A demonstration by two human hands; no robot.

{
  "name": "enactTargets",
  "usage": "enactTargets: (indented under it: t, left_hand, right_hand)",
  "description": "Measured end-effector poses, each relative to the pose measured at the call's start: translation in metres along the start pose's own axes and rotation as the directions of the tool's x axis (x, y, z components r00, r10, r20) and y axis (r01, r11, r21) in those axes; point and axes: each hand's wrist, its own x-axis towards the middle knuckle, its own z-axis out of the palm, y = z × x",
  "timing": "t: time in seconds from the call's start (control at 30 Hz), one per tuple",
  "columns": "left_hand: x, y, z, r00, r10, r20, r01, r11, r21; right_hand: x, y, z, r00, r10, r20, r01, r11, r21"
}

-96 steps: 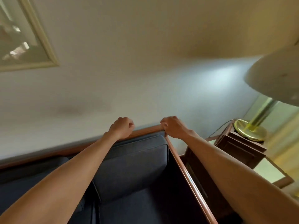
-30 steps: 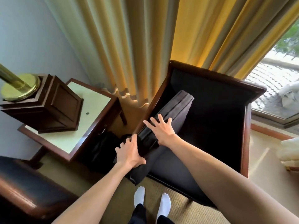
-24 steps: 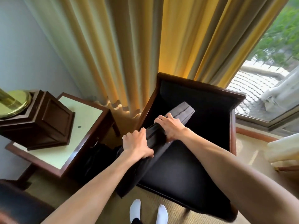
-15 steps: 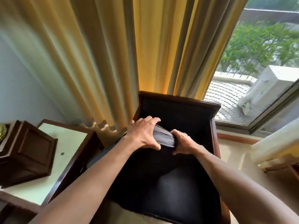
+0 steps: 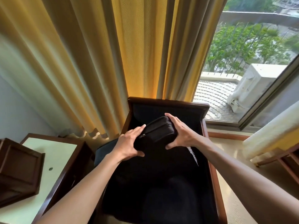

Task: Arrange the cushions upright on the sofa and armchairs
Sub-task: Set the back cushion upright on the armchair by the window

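A dark wood-framed armchair (image 5: 168, 101) with black upholstery stands before the yellow curtain. A dark cushion (image 5: 159, 132) with a zipper along its edge is held over the seat, its upper end tilted toward the chair back. My left hand (image 5: 129, 145) grips its left end and my right hand (image 5: 181, 132) grips its right end. The lower part of the cushion blends into the dark seat, so I cannot tell where it rests.
A wooden side table (image 5: 43, 152) with a pale top stands left of the chair, carrying a dark wooden box (image 5: 17, 168). Yellow curtains (image 5: 113, 54) hang behind. A window (image 5: 242, 62) is at right, with another piece of furniture (image 5: 278, 143) below it.
I turned from the sofa to the armchair, took hold of the cushion leaning over its left arm and brought it into the seat; both hands now grip its ends, lifted toward the back.
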Motion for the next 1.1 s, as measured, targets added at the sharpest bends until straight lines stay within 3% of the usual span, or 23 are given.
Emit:
enactTargets:
  t: [0.1,0.17,0.27,0.37,0.6,0.8,0.9,0.97,1.1]
  left_hand:
    - [0.004,0.002,0.003,1.0,-0.002,-0.009,0.002,0.999,-0.041]
    - [-0.002,-0.008,0.007,0.998,-0.065,0.008,0.065,0.998,-0.004]
    - [-0.02,-0.03,0.01,0.971,-0.237,0.044,0.229,0.965,0.127]
    - [-0.032,-0.029,0.012,0.95,-0.308,0.054,0.294,0.939,0.176]
    - [-0.03,0.002,-0.006,0.975,-0.212,-0.072,0.223,0.954,0.2]
    - [0.0,0.047,-0.057,0.999,-0.032,-0.034,0.042,0.937,0.346]
    - [0.003,0.065,-0.044,0.999,-0.027,0.042,0.01,0.936,0.352]
    - [-0.002,0.072,-0.018,0.997,-0.029,0.075,0.0,0.931,0.364]
    - [-0.01,0.065,0.003,0.999,0.047,-0.021,-0.038,0.945,0.325]
  right_hand:
    - [-0.001,-0.007,-0.004,0.998,-0.06,-0.028,0.056,0.988,-0.146]
    - [0.0,-0.014,-0.005,0.999,-0.044,-0.022,0.033,0.934,-0.356]
    - [0.006,-0.029,-0.003,0.999,0.034,0.014,-0.016,0.738,-0.675]
    - [0.012,-0.042,0.016,0.994,0.065,0.093,0.037,0.591,-0.806]
    - [0.005,-0.047,0.003,0.999,0.01,0.039,0.021,0.702,-0.712]
    - [-0.03,-0.02,-0.018,0.987,0.143,-0.073,-0.159,0.81,-0.565]
    - [-0.057,-0.003,-0.003,0.964,0.242,-0.108,-0.263,0.821,-0.507]
    - [-0.071,0.006,0.013,0.949,0.311,-0.059,-0.294,0.8,-0.522]
    - [-0.08,0.011,0.036,0.965,0.257,-0.056,-0.247,0.812,-0.529]
